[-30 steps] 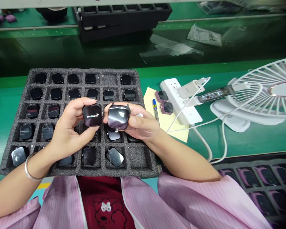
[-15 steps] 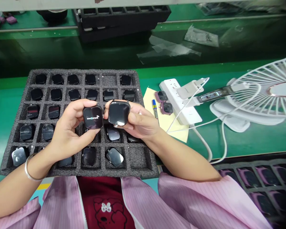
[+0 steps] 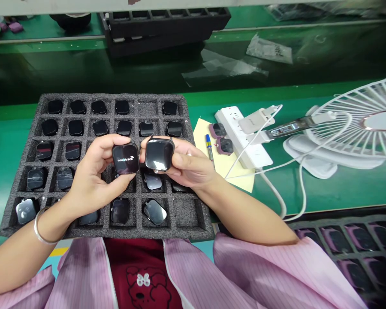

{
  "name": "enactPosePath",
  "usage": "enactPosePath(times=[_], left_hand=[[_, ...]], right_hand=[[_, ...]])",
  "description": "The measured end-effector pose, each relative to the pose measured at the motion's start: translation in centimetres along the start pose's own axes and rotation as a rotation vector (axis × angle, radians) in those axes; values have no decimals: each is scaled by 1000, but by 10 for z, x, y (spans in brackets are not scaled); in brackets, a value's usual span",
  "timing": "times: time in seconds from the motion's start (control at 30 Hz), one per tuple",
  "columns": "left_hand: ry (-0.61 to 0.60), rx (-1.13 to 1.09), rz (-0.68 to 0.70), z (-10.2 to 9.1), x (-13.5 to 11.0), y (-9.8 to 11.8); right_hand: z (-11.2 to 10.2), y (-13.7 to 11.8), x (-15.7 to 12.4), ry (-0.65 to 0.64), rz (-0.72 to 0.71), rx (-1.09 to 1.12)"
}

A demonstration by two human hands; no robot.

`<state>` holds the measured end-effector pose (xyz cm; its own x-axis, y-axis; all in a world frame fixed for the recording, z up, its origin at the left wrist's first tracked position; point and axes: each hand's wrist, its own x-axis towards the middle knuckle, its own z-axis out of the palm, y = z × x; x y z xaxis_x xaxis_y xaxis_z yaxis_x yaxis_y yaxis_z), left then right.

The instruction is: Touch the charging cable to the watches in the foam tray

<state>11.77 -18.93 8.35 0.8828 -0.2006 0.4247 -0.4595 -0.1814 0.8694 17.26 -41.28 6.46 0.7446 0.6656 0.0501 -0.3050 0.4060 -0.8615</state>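
Observation:
My left hand [image 3: 93, 171] is closed around a square black watch body [image 3: 125, 159] whose lit screen shows a white logo. My right hand [image 3: 188, 165] grips a second watch body [image 3: 159, 154] with a dark, blank screen, held right beside the first. Both hands hover over a dark foam tray [image 3: 193, 216] divided into cells, most of them holding similar black watch bodies [image 3: 75, 127]. A silver bangle sits on my left wrist.
A yellow note [image 3: 201, 133] with a small blue pen and two purple watch bodies [image 3: 227, 145] lies right of the tray. Beyond are a white power strip [image 3: 234, 128] with cables and a white fan [image 3: 366, 120]. Another tray of purple watch bodies [image 3: 357, 244] sits at lower right. Black trays are stacked at the back.
The watch body in my right hand has tilted so its screen faces up more squarely, and its glare has gone. My left hand has barely moved.

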Motion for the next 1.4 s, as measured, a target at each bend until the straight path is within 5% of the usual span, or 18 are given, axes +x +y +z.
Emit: enactPosePath(times=[0.77, 1.07, 1.27, 1.4], left_hand=[[27, -17, 29, 3, -4, -8], [24, -86, -120, 0, -1, -5], [-65, -376, -409, -4, 4, -3], [-59, -157, -368, -5, 6, -1]], right_hand=[[-4, 3, 3, -131, -37, 64], [-4, 1, 2, -137, -26, 61], [-5, 3, 3, -91, -25, 37], [-2, 2, 5, -87, 27, -5]])
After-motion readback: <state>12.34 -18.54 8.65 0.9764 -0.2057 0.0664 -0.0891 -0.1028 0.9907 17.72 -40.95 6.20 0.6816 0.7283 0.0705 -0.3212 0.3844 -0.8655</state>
